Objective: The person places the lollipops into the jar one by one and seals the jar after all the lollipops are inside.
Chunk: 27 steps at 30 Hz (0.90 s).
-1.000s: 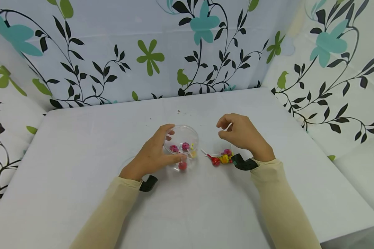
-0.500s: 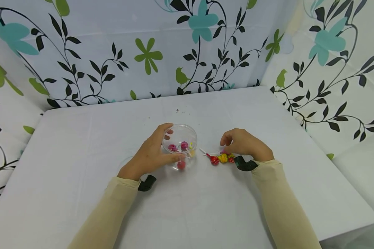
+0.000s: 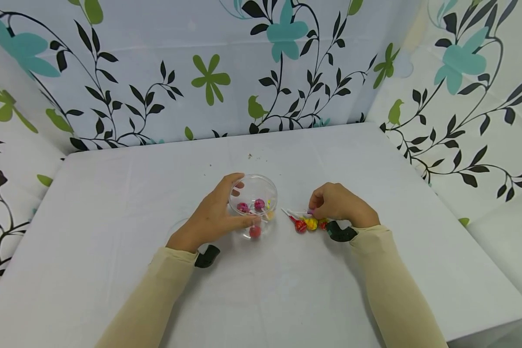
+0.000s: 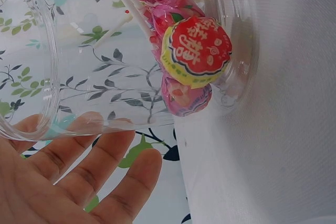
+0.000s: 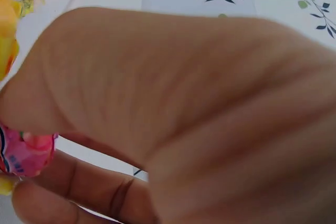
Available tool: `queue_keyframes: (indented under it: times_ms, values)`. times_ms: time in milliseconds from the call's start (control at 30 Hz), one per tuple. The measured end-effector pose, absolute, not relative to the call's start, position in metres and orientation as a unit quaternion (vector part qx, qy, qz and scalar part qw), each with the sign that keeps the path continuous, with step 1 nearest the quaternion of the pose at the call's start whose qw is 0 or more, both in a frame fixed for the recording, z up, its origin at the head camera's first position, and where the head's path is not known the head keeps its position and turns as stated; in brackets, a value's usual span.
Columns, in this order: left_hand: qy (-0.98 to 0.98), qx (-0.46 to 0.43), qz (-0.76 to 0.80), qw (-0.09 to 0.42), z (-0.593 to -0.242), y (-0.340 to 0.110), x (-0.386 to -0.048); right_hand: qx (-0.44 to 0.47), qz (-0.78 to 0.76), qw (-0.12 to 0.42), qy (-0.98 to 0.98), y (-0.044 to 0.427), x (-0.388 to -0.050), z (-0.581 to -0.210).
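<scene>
Left hand (image 3: 215,212) is gripping the clear jar (image 4: 52,66), thumb lying across the near side, fingers curving round the far side, spread wide to the jar's width. Jar is standing upright on the white table (image 3: 113,217), mouth facing up, left of the loose candy. Wrapped lollipops are sitting low inside: a red-and-yellow lollipop (image 4: 197,51) is facing the wall, a pink-wrapped candy (image 4: 186,100) is sitting right beside it, and white sticks are showing through the plastic.

Right hand (image 3: 341,203) is pinching a pink lollipop (image 5: 29,153) between thumb and fingers, gap narrow. Head view is showing only a purple bit of it at the fingertips; cannot tell if it is touching the table.

Just beside that hand, a red lollipop (image 3: 300,226) and a yellow lollipop (image 3: 311,223) are lying on the table, sticks pointing toward the jar. Another is hiding partly behind the black wrist camera (image 3: 341,232).

Tan sleeves (image 3: 391,275) are covering both forearms. Leaf-patterned cloth (image 3: 156,38) is hanging behind the table. Small dark specks (image 3: 250,156) are lying beyond the jar.
</scene>
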<state>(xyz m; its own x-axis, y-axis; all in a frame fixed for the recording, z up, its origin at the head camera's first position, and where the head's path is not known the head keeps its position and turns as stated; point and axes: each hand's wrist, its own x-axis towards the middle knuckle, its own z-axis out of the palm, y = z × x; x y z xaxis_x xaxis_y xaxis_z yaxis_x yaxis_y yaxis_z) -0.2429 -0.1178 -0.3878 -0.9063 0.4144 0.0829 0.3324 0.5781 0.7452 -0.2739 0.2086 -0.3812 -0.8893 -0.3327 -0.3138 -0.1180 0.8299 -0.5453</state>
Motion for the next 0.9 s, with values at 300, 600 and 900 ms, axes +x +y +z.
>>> queue_keyframes:
  times_ms: [300,600,900]
  values:
    - [0.887,0.203,0.411,0.057,-0.386,-0.117,-0.242,-0.132,-0.261,0.182,0.939,0.206,-0.275,-0.385]
    - [0.889,0.202,0.408,0.054,-0.387,-0.116,-0.242,-0.133,-0.258,0.183,0.939,0.200,-0.276,-0.388]
    - [0.888,0.205,0.408,0.051,-0.388,-0.117,-0.243,-0.131,-0.250,0.162,0.946,0.198,-0.275,-0.385]
